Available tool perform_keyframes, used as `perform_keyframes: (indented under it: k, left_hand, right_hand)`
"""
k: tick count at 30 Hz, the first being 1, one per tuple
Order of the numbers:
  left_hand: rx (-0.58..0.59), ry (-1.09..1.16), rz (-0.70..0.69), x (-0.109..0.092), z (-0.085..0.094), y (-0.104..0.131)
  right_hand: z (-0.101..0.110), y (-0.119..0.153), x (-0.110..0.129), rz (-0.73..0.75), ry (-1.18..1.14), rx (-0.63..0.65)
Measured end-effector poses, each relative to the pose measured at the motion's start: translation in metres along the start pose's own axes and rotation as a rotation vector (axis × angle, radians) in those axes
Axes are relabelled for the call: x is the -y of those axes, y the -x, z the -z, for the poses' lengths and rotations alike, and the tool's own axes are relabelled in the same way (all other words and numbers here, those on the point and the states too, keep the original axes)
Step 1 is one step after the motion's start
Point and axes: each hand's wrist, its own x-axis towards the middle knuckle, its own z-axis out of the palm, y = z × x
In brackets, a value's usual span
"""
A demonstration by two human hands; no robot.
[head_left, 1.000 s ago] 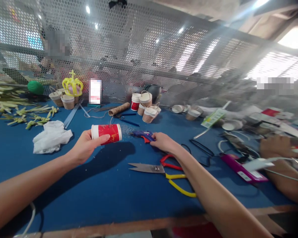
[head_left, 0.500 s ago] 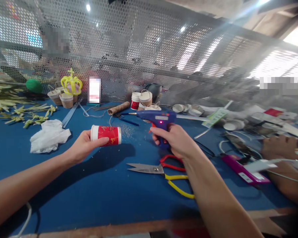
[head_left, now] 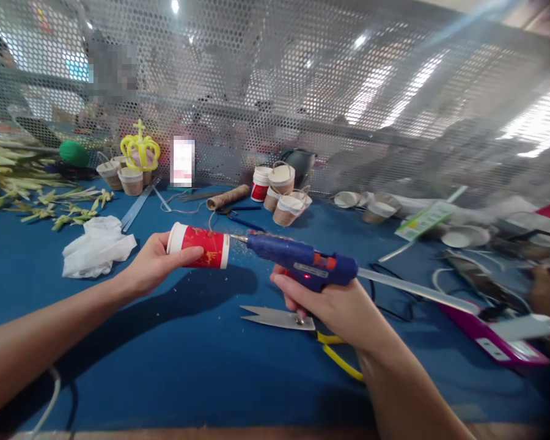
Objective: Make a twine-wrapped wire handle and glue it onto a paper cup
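A red and white paper cup lies sideways in my left hand, its bottom end pointing right. My fingers wrap round it, with the thumb along its front. My right hand grips a blue hot glue gun by the handle; a small red light glows on it. The gun's metal nozzle is at the cup's right end; whether it touches I cannot tell. A clear glue stick juts from the gun's back. Below my right hand lie scissors with yellow handle parts showing, the rest hidden by the hand.
Behind the cup lie a twine roll and several twine-wrapped cups. A crumpled white cloth is at left, near a yellow crown. A purple power strip and cables lie right. A perforated metal screen stands behind.
The glue gun in my right hand has come down and turned, its nozzle now at the cup's end. The cup stays in my left hand. The view has shifted slightly.
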Motion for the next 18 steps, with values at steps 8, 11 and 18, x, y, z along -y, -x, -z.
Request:
perform_keyframes:
  k: [8,11,18]
  left_hand:
    - [-0.004,-0.005,-0.020,0.0016,0.0011,-0.0020]
    - [0.005,0.002,-0.023,0.0020,0.0017,-0.0023]
    - [0.015,0.011,-0.031,0.0021,0.0022,-0.0024]
  right_hand:
    - [-0.0011,0.0006,-0.0066,-0.017,0.126,0.004]
    - [-0.0007,0.0008,-0.0077,-0.026,0.157,0.011]
    - [0.0013,0.0015,-0.0051,-0.039,0.190,0.024]
